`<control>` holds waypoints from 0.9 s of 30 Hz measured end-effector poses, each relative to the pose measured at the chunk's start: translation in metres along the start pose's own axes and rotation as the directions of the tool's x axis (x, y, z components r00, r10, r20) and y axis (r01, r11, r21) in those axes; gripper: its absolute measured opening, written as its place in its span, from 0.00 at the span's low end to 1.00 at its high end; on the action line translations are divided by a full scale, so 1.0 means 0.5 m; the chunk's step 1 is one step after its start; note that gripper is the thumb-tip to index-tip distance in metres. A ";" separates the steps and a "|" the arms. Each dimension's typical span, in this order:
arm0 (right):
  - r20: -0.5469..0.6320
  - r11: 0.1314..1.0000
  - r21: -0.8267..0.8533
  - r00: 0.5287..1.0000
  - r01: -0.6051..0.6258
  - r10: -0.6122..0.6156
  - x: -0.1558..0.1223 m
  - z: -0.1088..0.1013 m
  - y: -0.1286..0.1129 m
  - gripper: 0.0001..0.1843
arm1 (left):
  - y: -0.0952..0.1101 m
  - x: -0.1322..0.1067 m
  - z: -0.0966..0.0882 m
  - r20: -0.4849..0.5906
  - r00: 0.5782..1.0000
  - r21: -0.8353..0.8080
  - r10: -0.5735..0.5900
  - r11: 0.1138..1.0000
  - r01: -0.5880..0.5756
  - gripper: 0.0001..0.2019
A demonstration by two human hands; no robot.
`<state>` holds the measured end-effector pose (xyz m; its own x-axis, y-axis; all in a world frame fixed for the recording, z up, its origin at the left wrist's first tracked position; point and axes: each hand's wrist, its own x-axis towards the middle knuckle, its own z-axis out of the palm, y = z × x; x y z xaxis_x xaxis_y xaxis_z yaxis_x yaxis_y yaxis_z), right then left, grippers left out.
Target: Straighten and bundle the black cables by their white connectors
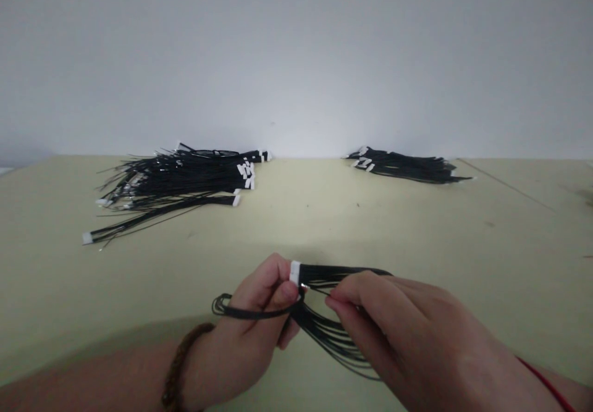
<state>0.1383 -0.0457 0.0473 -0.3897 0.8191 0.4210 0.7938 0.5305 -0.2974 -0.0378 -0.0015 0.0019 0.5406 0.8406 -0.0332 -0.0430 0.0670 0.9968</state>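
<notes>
My left hand (259, 313) is closed around a wire harness (333, 332) of thin black wires. A white connector (295, 272) at its end sticks up between thumb and forefinger. Some wires loop back over the left fingers, while others fan out beneath my right hand (407, 332). Between its thumb and forefinger, the right hand pinches a single black wire (319, 291). That wire's shiny metal tip lies close to the connector; whether it touches or enters the housing I cannot make out. The right hand hides the far ends of the wires.
At the back left of the pale table (296, 220) lies a large pile of black wire harnesses (185, 174) with white connectors. A smaller bundle of harnesses (412, 166) rests at the back right. Behind the table rises a plain wall (296, 60).
</notes>
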 end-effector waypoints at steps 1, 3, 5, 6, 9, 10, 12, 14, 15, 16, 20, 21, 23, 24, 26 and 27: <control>0.007 1.000 0.003 1.000 0.008 -0.008 -0.001 0.000 0.001 0.08 | 0.000 0.000 0.000 0.006 1.000 0.000 0.002 1.000 -0.002 0.14; 0.011 1.000 0.006 1.000 0.013 -0.013 -0.002 0.001 0.002 0.08 | 0.000 -0.002 0.001 0.013 1.000 0.002 0.005 1.000 -0.005 0.14; 0.005 0.999 0.011 1.000 0.030 -0.030 -0.002 0.002 0.003 0.08 | 0.000 -0.003 0.001 0.016 1.000 0.010 0.008 1.000 -0.008 0.14; 0.003 0.999 0.014 0.999 0.039 -0.039 -0.001 0.002 0.002 0.08 | 0.001 -0.003 0.001 0.018 1.000 0.014 0.014 1.000 -0.015 0.14; 0.008 0.998 0.005 0.998 0.063 -0.063 -0.001 0.001 0.001 0.09 | 0.003 -0.002 0.000 0.019 1.000 0.037 0.018 0.999 -0.019 0.14; 0.004 0.998 -0.003 0.998 0.060 -0.060 -0.001 0.001 0.000 0.09 | 0.004 -0.002 0.000 0.017 1.000 0.036 0.018 0.999 -0.018 0.14; 0.006 0.998 -0.010 0.998 0.067 -0.067 -0.002 -0.001 0.000 0.08 | 0.004 0.000 -0.001 0.017 1.000 0.030 0.018 0.999 -0.018 0.14; 0.006 0.996 -0.009 0.996 0.094 -0.094 -0.003 -0.002 0.000 0.08 | 0.004 0.001 -0.001 0.021 0.999 0.025 0.024 0.999 -0.025 0.14; 0.004 0.994 -0.016 0.994 0.109 -0.109 -0.003 -0.002 0.000 0.09 | 0.004 0.001 -0.002 0.024 0.999 0.024 0.022 0.999 -0.023 0.14; -0.003 0.991 -0.031 0.992 0.128 -0.128 -0.002 -0.001 0.000 0.10 | 0.003 0.000 -0.002 0.024 1.000 0.023 0.014 1.000 -0.015 0.13; -0.030 0.982 -0.091 0.985 0.167 -0.170 0.001 0.003 -0.003 0.12 | 0.000 -0.002 -0.002 0.033 0.999 -0.009 0.009 1.000 -0.009 0.13; -0.023 0.981 -0.091 0.984 0.174 -0.177 0.001 0.002 -0.005 0.12 | -0.001 -0.003 -0.002 0.033 0.999 -0.020 0.008 1.000 -0.007 0.13; 0.013 0.980 -0.084 0.984 0.178 -0.177 0.003 -0.003 -0.007 0.10 | -0.003 -0.003 -0.004 0.033 0.999 -0.022 0.008 1.000 -0.007 0.13; 0.036 0.979 -0.078 0.982 0.186 -0.183 0.003 -0.007 -0.009 0.10 | -0.004 -0.003 -0.005 0.033 0.999 0.001 0.009 1.000 -0.009 0.13; 0.077 0.978 -0.064 0.978 0.198 -0.193 0.004 -0.014 -0.010 0.10 | -0.005 -0.004 -0.008 0.038 0.999 0.090 0.025 0.996 -0.029 0.12; 0.093 0.978 -0.058 0.976 0.202 -0.196 0.005 -0.016 -0.011 0.10 | -0.004 -0.004 -0.010 0.039 0.999 0.143 0.036 0.989 -0.041 0.12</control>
<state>0.1369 -0.0483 0.0568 -0.5792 0.7162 0.3893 0.7249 0.6710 -0.1559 -0.0428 -0.0005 -0.0006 0.5710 0.8209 0.0053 0.0559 -0.0453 0.9974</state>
